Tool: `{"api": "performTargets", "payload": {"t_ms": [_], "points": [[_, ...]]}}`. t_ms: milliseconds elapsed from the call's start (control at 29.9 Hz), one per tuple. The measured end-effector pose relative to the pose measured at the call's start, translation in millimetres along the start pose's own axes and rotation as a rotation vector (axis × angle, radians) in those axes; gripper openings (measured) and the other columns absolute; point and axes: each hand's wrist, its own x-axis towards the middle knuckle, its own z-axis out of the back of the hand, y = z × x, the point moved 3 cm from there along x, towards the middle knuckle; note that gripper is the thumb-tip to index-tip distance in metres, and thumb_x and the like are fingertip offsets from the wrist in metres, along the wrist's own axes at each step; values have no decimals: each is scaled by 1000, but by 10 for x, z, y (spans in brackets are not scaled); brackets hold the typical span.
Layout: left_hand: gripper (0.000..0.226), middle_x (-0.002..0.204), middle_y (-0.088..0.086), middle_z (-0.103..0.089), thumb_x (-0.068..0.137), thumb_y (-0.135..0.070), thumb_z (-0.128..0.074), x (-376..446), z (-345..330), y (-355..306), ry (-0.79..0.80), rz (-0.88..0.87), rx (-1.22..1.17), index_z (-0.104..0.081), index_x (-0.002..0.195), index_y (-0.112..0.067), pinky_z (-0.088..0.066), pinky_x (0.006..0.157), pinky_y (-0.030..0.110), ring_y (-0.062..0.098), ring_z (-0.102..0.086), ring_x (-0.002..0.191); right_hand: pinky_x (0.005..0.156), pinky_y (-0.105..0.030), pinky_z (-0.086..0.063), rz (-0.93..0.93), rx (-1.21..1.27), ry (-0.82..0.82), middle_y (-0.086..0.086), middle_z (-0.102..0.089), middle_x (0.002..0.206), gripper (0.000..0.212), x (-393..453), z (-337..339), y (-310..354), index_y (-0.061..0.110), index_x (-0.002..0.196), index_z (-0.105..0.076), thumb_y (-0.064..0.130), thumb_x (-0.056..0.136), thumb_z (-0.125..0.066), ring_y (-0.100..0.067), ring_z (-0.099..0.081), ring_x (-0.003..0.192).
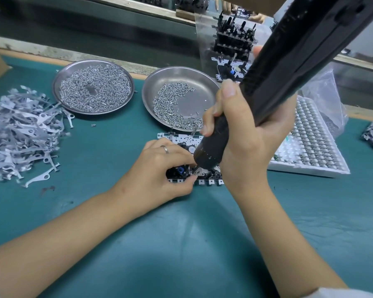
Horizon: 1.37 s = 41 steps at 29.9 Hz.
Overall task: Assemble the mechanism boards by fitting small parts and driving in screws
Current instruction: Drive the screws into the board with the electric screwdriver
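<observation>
A metal mechanism board (181, 138) with black and blue parts lies on the green mat in the middle. My right hand (246, 134) grips a black electric screwdriver (274, 78), whose tip points down onto the board's front edge. My left hand (162, 168), with a ring on one finger, rests on the board's left side. Its thumb and forefinger pinch a small metal part (199, 173) right under the driver's tip. The hands cover most of the board.
Two steel dishes sit behind the board: one (207, 93) with screws, another (58, 78) with small springs. A heap of flat metal levers (22, 132) lies at left. A white parts tray (310, 143) is at right, with finished boards (233, 39) stacked behind.
</observation>
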Motion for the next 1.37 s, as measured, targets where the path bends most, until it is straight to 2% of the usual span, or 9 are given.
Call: {"api": "performTargets", "payload": {"t_ms": [401, 668, 801, 968, 1069, 1169, 1236, 1302, 1369], "points": [[19, 81, -12, -63, 67, -18, -73, 0, -10, 2, -8, 2, 13, -75, 83, -8, -47, 82, 47, 22, -56, 77, 44, -24, -36, 6, 4, 6, 1, -42, 49, 25, -14, 7, -19, 11, 97, -41, -4, 82, -55, -20, -37, 36], [24, 86, -7, -69, 68, -21, -73, -17, -7, 19, -8, 42, -5, -76, 92, -17, -44, 89, 40, 10, -50, 85, 45, -25, -38, 93, 11, -24, 4, -46, 50, 30, 99, 121, 38, -2, 102, -41, 8, 80, -58, -21, -42, 35], [24, 86, -6, -70, 68, -20, -73, -26, -7, 17, -14, 47, 0, -76, 91, -16, -43, 89, 40, 9, -50, 84, 44, -24, -36, -5, -53, -4, 1, -43, 48, 22, 93, 147, -85, 8, 92, -38, 1, 83, -56, -21, -40, 35], [23, 86, -7, -70, 68, -19, -73, -26, -13, 12, -16, 36, 11, -75, 91, -16, -44, 88, 40, 8, -50, 85, 44, -23, -35, -40, -40, 5, 3, -44, 48, 25, 72, 166, -92, 8, 95, -36, 3, 83, -57, -20, -39, 35], [24, 86, -7, -69, 68, -19, -73, -22, -3, 11, -8, 36, 6, -75, 92, -16, -43, 89, 41, 6, -50, 85, 46, -26, -40, -38, -98, -5, -7, -47, 55, 28, 69, 174, -77, 9, 97, -39, 10, 83, -63, -23, -45, 42], [30, 89, -9, -69, 69, -27, -73, -15, 16, -5, 15, 52, -14, -74, 98, -18, -43, 93, 40, 6, -53, 87, 60, -29, -49, 8, -129, -4, -14, -51, 78, 41, 17, 220, -59, 8, 115, -39, 18, 83, -62, -19, -56, 65], [32, 90, -11, -68, 74, -32, -66, 0, 46, -29, -26, 76, -86, -71, 103, -20, -45, 91, 33, 6, -58, 86, 74, -24, -45, 59, -213, -118, 0, -50, 88, 34, -114, 330, -71, 13, 116, -40, 19, 86, -55, -7, -52, 79], [23, 91, -10, -67, 81, -24, -60, 15, 108, -8, -185, 140, -182, -67, 103, -27, -47, 87, 23, 6, -61, 86, 77, -29, -42, 62, -450, -223, 9, -50, 89, 16, -317, 466, -130, 19, 104, -48, 19, 88, -52, -7, -50, 83], [20, 91, -10, -67, 89, -19, -52, 16, 186, 48, -367, 209, -239, -64, 101, -29, -44, 82, 13, 0, -61, 86, 80, -32, -43, 43, -798, 29, 1, -56, 97, 19, -525, 405, -201, 14, 105, -58, 22, 89, -52, -16, -54, 89]]}}
